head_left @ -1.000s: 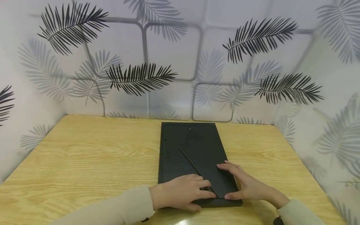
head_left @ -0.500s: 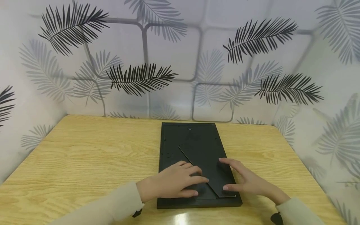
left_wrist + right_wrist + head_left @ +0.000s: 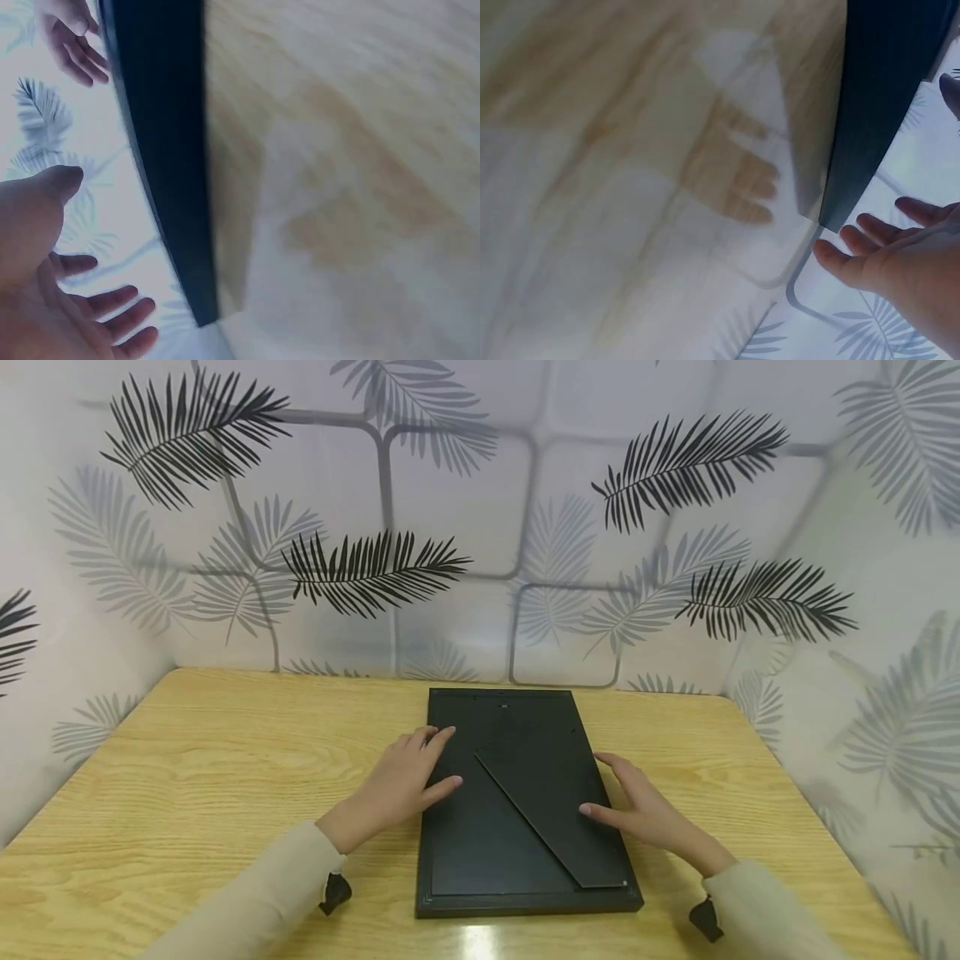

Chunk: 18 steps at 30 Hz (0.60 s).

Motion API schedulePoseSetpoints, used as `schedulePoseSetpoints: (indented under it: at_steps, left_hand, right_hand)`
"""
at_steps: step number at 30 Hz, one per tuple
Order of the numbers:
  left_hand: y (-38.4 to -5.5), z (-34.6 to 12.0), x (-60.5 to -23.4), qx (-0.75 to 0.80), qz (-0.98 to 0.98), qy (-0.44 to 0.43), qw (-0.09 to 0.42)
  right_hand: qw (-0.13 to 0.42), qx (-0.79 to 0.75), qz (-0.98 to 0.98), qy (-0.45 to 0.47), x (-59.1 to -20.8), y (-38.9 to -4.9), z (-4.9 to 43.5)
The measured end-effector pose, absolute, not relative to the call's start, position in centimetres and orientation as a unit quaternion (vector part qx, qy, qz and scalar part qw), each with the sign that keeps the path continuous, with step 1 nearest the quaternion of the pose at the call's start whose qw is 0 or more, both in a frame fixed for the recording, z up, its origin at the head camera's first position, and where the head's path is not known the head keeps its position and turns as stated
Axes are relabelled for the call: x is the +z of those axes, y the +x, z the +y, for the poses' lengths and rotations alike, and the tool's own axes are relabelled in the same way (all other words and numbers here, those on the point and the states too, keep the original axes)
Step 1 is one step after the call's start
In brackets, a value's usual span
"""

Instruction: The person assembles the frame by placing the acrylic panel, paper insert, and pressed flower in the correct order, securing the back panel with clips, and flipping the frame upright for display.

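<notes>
A black picture frame (image 3: 480,852) lies back side up on the table, its easel stand (image 3: 562,810) folded flat and slanting across the back. My left hand (image 3: 397,781) hovers at or touches the frame's left edge, thumb apart from the loosely bent fingers. On the opposite side my right hand (image 3: 641,806) is at the right edge, its thumb over the stand and its fingers spread. Each wrist view shows the frame's dark side wall (image 3: 161,150) beside a relaxed palm. Whether the fingertips touch the frame is hard to tell.
The wood-grain table (image 3: 247,760) extends to both sides of the frame. Behind it rises a pale wall covering (image 3: 465,627) with a leaf pattern. Dark wrist straps (image 3: 335,892) show under the sleeves.
My left hand has left the stand's lower end and moved up and left to the frame's left edge. My right hand has come off the stand's corner and shifted slightly up along the right edge.
</notes>
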<state>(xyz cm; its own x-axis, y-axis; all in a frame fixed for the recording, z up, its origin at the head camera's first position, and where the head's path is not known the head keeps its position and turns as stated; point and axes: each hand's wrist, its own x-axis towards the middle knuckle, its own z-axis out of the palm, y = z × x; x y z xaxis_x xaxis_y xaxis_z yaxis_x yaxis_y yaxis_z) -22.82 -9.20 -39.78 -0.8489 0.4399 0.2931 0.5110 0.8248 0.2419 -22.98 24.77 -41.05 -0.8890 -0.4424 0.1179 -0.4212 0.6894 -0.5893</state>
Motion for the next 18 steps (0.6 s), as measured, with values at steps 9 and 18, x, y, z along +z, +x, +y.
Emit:
schedulePoseSetpoints:
  at_steps: [9,18]
  left_hand:
    - [-23.8,-9.8,-41.6,-0.204,-0.963,-0.176,-0.002]
    - [-23.5,-9.9,-42.1,-0.223,-0.957,-0.18,-0.035]
  right_hand:
    - [0.047,-0.327,0.919,-0.215,-41.9,-24.6,24.2]
    - [0.095,-0.326,0.92,-0.194,-41.7,-24.6,23.7]
